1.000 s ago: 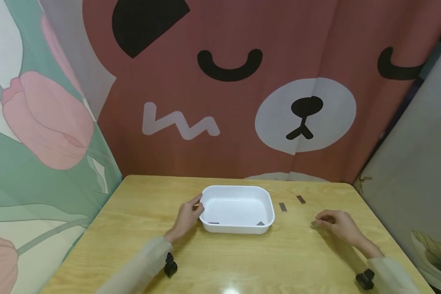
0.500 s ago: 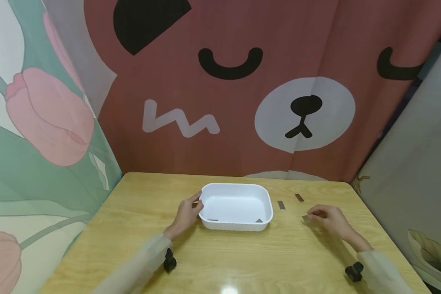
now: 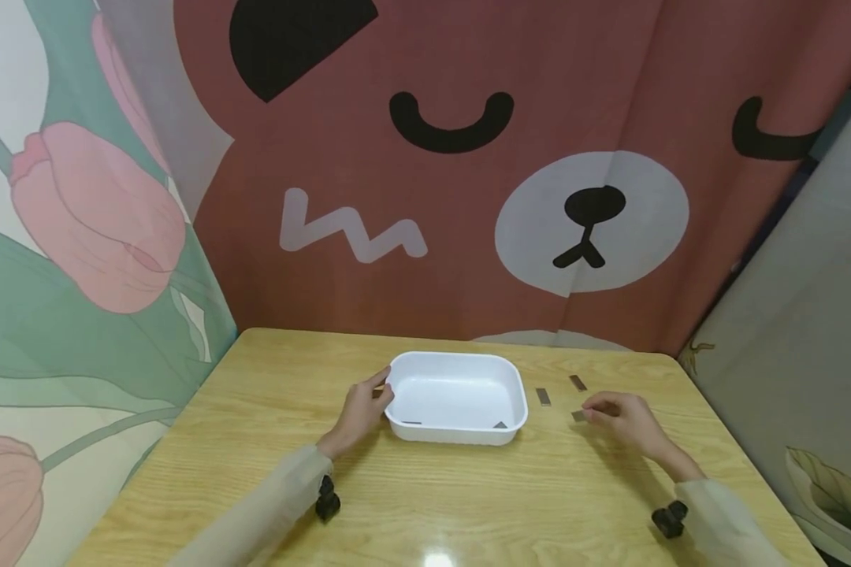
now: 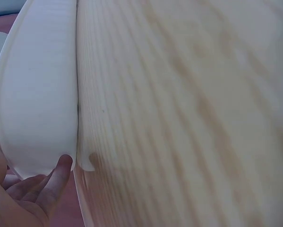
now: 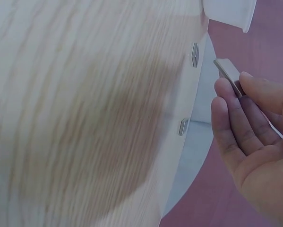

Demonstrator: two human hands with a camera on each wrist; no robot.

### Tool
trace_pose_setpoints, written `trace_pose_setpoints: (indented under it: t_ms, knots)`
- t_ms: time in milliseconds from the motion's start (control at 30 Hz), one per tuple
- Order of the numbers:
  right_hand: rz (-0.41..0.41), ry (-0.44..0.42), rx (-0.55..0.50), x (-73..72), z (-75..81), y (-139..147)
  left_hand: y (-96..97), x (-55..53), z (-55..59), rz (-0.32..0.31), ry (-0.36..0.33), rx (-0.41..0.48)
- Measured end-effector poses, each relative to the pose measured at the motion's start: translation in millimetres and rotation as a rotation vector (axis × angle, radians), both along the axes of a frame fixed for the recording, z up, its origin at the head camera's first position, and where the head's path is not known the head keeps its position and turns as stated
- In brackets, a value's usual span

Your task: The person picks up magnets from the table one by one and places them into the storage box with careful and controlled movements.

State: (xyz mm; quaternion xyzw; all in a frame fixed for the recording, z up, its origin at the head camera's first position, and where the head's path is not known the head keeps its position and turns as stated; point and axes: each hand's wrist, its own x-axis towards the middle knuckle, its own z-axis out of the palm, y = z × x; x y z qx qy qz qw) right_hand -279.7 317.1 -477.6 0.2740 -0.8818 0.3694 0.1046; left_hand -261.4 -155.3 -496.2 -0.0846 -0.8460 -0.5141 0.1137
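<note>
A white rectangular plastic basin [image 3: 457,437] stands on the table. At its left end my left hand [image 3: 357,411] grips the side, and the left wrist view shows the fingers [image 4: 61,172] against the outer wall. My right hand [image 3: 627,423] pinches a small flat rectangular metallic piece [image 5: 229,75] between thumb and fingertips, above the table to the right of the basin. Two similar flat pieces lie on the table, a grey one [image 3: 543,397] near the basin's right side and a darker one [image 3: 577,383] further back.
Inside the basin, near its front wall, lie a thin dark strip [image 3: 411,424] and a small grey piece [image 3: 499,425]. The light wooden table [image 3: 425,492] ends at a curtain [image 3: 340,299] with a bear print. Patterned cloths hang at both sides.
My right hand has moved left toward the basin, carrying the flat metallic piece. The left hand stays at the basin's left end. The head view has shifted slightly.
</note>
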Motion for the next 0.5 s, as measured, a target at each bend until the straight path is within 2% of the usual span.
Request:
trace_pose_setpoints:
  t_ms: [333,500]
  knots:
    - [-0.015,-0.015,-0.024,-4.0,6.4,-11.9,-1.2,-2.7,-0.1,-0.016,0.001,0.003]
    - [-0.006,-0.063,-0.065,-4.3,10.1,-18.3,-0.5,-1.1,0.1,-0.011,-0.001,0.003]
